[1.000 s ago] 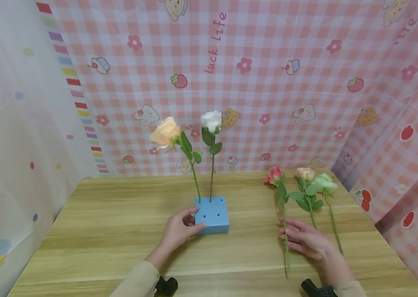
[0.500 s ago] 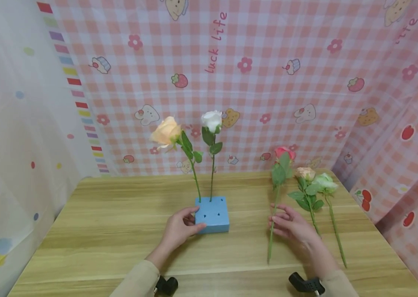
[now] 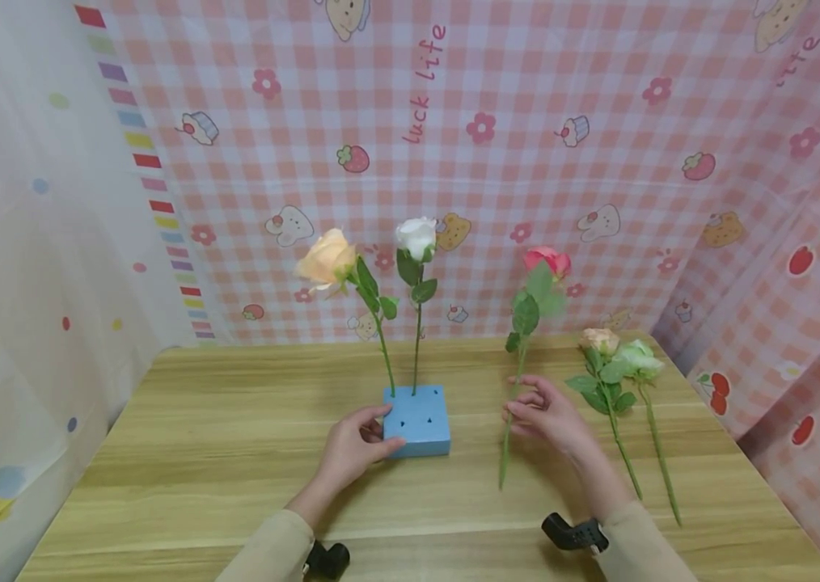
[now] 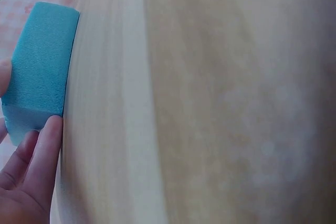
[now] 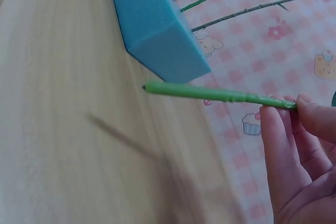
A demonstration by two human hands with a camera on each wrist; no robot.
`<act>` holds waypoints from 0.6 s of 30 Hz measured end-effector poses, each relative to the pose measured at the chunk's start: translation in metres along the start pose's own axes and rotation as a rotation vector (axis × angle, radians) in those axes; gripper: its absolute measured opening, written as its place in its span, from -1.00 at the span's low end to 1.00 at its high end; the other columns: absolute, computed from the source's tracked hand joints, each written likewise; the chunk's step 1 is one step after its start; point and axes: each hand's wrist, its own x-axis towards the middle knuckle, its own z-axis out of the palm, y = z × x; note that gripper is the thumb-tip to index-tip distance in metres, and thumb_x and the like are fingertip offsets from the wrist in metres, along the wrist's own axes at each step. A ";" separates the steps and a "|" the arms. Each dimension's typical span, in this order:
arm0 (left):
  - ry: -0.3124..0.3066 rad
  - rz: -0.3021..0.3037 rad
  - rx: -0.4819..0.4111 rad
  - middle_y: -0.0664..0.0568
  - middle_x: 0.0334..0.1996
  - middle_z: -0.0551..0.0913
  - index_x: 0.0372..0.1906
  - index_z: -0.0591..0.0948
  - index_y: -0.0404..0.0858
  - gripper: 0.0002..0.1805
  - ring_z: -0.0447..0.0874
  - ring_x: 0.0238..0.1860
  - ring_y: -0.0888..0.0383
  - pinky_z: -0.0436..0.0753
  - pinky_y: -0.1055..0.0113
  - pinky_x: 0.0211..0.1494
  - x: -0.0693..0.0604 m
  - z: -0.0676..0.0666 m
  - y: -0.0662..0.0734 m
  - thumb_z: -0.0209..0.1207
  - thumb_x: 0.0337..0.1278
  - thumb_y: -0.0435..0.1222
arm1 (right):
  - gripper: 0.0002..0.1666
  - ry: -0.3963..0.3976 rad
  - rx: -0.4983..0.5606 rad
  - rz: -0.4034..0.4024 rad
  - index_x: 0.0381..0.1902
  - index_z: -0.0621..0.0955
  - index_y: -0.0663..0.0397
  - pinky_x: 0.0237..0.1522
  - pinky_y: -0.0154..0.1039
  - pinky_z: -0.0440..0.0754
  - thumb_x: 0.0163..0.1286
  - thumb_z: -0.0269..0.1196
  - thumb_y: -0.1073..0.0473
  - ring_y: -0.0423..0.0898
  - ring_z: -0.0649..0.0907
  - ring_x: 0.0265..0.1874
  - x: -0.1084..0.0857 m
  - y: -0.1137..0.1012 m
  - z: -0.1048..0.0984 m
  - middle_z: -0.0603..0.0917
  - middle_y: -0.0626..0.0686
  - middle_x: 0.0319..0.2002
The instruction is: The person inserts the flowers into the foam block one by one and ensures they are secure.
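A blue foam block with small holes in its top sits on the table. My left hand grips its left side, thumb at the front edge. Two roses stand in the block's back holes: a peach rose leaning left and a white rose, nearly upright. To the right of the block, my right hand pinches the stem of a pink-red rose, bloom up. In the right wrist view, the stem's lower end is off the table, apart from the block, pointing toward it.
On the table's right side lie a pale peach rose and a light green rose, stems toward the front. A pink checked cloth hangs behind the wooden table. Black devices are strapped at both wrists.
My right hand has lifted the pink-red rose off the table and carried it left toward the block, bloom rising. My left hand and the block have stayed in place.
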 end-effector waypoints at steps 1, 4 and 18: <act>0.000 -0.001 0.000 0.07 -0.31 0.62 0.21 0.62 -0.21 -0.35 0.61 -0.28 0.17 0.66 0.32 -0.21 0.000 0.000 0.000 0.51 -0.04 -0.09 | -0.41 0.010 -0.010 -0.003 0.32 0.23 0.49 -0.16 -0.15 0.71 0.41 0.17 0.48 -0.11 0.72 -0.26 0.002 -0.002 0.002 0.62 0.03 -0.27; 0.000 -0.001 0.003 0.07 -0.31 0.62 0.21 0.62 -0.21 -0.35 0.61 -0.29 0.17 0.66 0.32 -0.22 0.000 0.000 0.001 0.51 -0.04 -0.09 | -0.45 0.036 -0.039 -0.025 0.27 0.27 0.47 -0.17 -0.15 0.72 0.38 0.19 0.50 -0.12 0.72 -0.26 0.006 -0.006 0.008 0.62 0.02 -0.28; 0.007 0.000 0.002 0.07 -0.31 0.62 0.20 0.63 -0.21 -0.35 0.61 -0.29 0.17 0.66 0.33 -0.21 -0.001 0.000 0.001 0.51 -0.05 -0.10 | -0.53 0.073 -0.139 -0.124 0.19 0.36 0.41 -0.20 -0.12 0.72 0.38 0.23 0.47 -0.06 0.73 -0.27 0.029 -0.020 0.029 0.67 0.16 -0.25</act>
